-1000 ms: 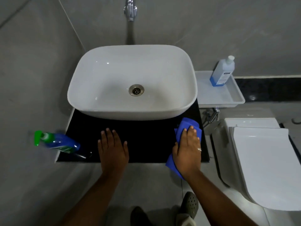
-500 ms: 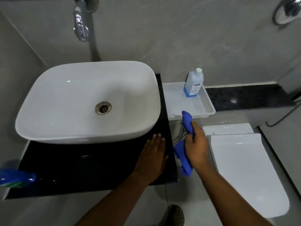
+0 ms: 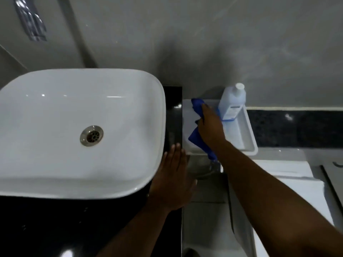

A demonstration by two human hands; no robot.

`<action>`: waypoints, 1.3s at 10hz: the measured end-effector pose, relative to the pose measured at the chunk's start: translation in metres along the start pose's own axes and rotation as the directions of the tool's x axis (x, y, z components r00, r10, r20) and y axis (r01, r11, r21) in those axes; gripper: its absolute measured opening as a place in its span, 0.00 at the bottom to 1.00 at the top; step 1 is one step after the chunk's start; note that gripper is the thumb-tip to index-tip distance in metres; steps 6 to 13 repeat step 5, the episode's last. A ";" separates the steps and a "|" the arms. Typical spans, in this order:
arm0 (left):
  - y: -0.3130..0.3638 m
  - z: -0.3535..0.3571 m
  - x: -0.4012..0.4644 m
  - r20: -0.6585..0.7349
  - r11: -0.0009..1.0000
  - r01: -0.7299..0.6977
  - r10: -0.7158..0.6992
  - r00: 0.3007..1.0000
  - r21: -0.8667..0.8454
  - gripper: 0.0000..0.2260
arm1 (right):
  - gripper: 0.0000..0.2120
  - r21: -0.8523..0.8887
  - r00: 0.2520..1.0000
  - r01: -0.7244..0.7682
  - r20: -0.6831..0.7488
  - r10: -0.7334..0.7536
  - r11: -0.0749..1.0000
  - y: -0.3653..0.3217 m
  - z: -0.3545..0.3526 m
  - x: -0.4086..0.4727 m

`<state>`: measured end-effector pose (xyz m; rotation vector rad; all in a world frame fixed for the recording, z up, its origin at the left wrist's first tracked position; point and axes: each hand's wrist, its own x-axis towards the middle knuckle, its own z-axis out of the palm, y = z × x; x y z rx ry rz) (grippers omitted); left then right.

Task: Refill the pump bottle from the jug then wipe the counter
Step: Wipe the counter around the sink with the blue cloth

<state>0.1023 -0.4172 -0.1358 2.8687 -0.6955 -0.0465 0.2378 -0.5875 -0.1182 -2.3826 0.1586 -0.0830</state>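
While the frame is a little smeared, the layout reads clearly enough. Far to the left of both hands, a chrome tap [image 3: 30, 21] juts from the grey wall, blurred. Below it, a white basin [image 3: 78, 130] sits on the black desk [image 3: 55, 225], its metal drain [image 3: 91, 135] well to the left of the left hand. That left hand [image 3: 172, 180] lies flat on the desk's right edge, fingers straight and together, holding nothing, its fingertips tucked just beside the basin's right rim. A narrow strip of the black desk runs up past those fingertips toward the wall.

Just right of the left hand, across the desk's edge, a white tray [image 3: 248, 140] stands against the wall. The right hand [image 3: 210, 127] reaches over the tray's left part and grips a blue cloth [image 3: 197, 106]; the cloth bunches out beyond the fingers toward the wall, and another fold hangs below the palm over the tray's near rim. Whether the cloth presses on the tray floor cannot be told. Immediately right of this hand, a pale blue bottle [image 3: 233, 101] with a white cap stands upright in the tray's far corner, near the knuckles, though contact cannot be judged. Right of the tray, a dark speckled ledge [image 3: 297, 127] runs along the wall. Beneath the right forearm and further right lies a white toilet lid [image 3: 289, 173].
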 end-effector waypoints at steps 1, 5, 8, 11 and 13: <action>-0.001 0.000 -0.003 -0.020 0.993 -0.001 -0.001 1.000 -0.117 0.38 | 0.27 -0.188 0.996 0.046 0.081 -0.031 0.981 0.022 0.037 0.026; 0.002 -0.004 -0.001 -0.062 0.985 0.005 -0.016 0.998 -0.174 0.38 | 0.31 -0.210 0.965 0.062 0.262 -0.005 0.976 0.038 0.065 0.029; 0.002 -0.004 -0.001 -0.062 0.985 0.005 -0.016 0.998 -0.174 0.38 | 0.31 -0.210 0.965 0.062 0.262 -0.005 0.976 0.038 0.065 0.029; 0.002 -0.004 -0.001 -0.062 0.985 0.005 -0.016 0.998 -0.174 0.38 | 0.31 -0.210 0.965 0.062 0.262 -0.005 0.976 0.038 0.065 0.029; 0.002 -0.004 -0.001 -0.062 0.985 0.005 -0.016 0.998 -0.174 0.38 | 0.31 -0.210 0.965 0.062 0.262 -0.005 0.976 0.038 0.065 0.029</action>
